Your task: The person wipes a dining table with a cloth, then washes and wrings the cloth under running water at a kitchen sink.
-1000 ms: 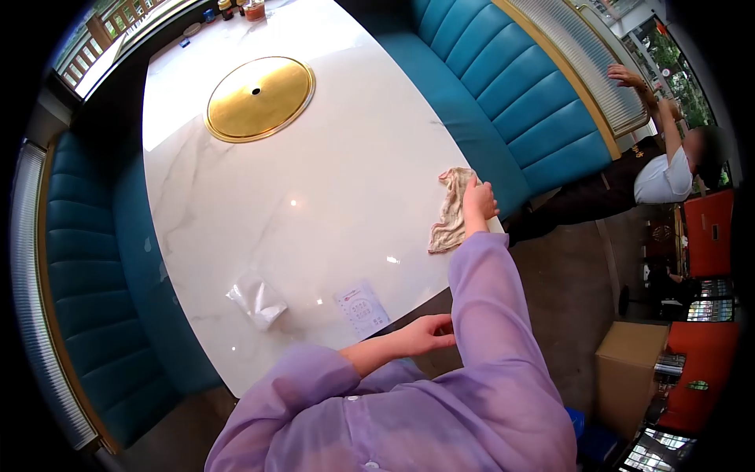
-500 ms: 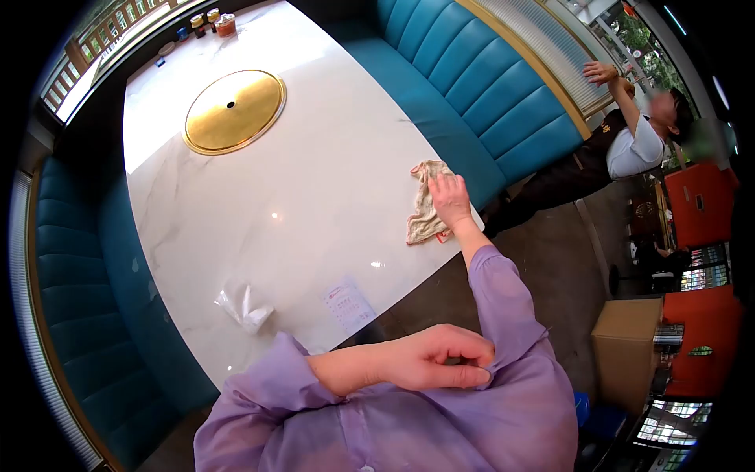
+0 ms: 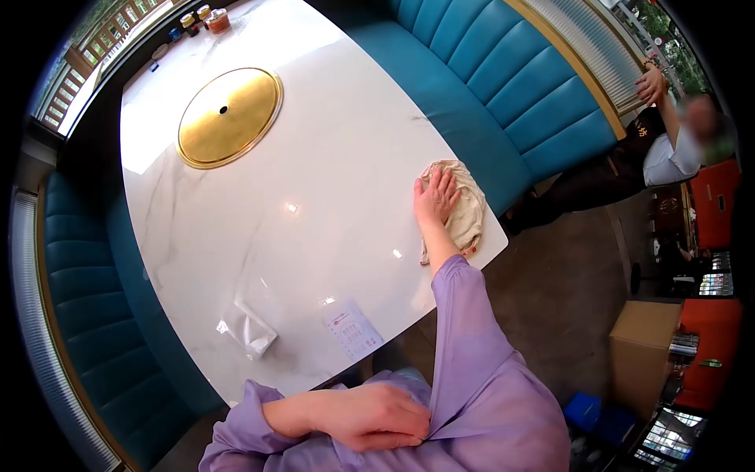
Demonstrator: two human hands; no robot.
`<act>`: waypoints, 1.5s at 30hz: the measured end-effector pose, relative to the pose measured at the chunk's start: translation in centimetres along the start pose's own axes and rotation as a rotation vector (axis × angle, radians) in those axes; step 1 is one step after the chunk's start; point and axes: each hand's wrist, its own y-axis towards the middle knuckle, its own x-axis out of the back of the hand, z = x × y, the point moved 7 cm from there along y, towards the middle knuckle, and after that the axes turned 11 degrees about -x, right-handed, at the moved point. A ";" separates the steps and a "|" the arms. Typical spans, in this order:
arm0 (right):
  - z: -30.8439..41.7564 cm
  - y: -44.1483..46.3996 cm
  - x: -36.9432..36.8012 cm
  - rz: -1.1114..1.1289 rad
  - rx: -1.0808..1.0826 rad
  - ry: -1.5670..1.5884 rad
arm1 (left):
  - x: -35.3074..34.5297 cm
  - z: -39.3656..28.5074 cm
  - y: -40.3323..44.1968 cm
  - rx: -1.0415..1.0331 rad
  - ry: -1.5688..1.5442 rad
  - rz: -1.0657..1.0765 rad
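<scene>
My right hand point(image 3: 436, 198) lies flat on a cream cleaning cloth point(image 3: 469, 206), fingers stretched and slightly spread. Cloth and hand rest near the right edge of the white marbled table point(image 3: 330, 173). Close to my body, my left hand point(image 3: 377, 415) is closed, its fingertips pinching the purple fabric of my right sleeve point(image 3: 472, 346). A printed paper slip point(image 3: 353, 330) lies by the near table edge. Left of it is a crumpled, clear and white plastic packet point(image 3: 250, 330).
A round gold plate point(image 3: 230, 118) is set into the table. Condiment jars point(image 3: 218, 21) stand at the far end. Teal benches point(image 3: 503, 86) flank both sides. A person point(image 3: 668, 149) in a dark apron is at the right, near a cardboard box point(image 3: 643, 346).
My right hand has turned and shifted left over the cloth, which now looks flatter and rounder. My left hand has moved down and left, the sleeve fabric stretched towards it.
</scene>
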 end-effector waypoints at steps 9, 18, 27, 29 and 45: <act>-11.0 2.4 2.1 0.120 0.223 0.105 | -0.3 5.6 2.1 0.089 -0.102 0.027; -8.3 -21.1 6.4 0.157 0.271 0.204 | -2.7 6.3 -2.7 0.194 -0.168 -0.060; 6.4 -33.4 8.4 0.444 1.174 0.346 | -4.3 4.8 -17.4 0.619 -0.261 -0.679; 6.3 -31.0 8.0 0.427 1.245 0.375 | -4.2 4.6 -20.1 0.680 -0.291 -0.992; 20.6 5.0 -3.1 -0.029 0.424 0.146 | 2.2 -0.7 -33.4 1.066 1.365 -1.866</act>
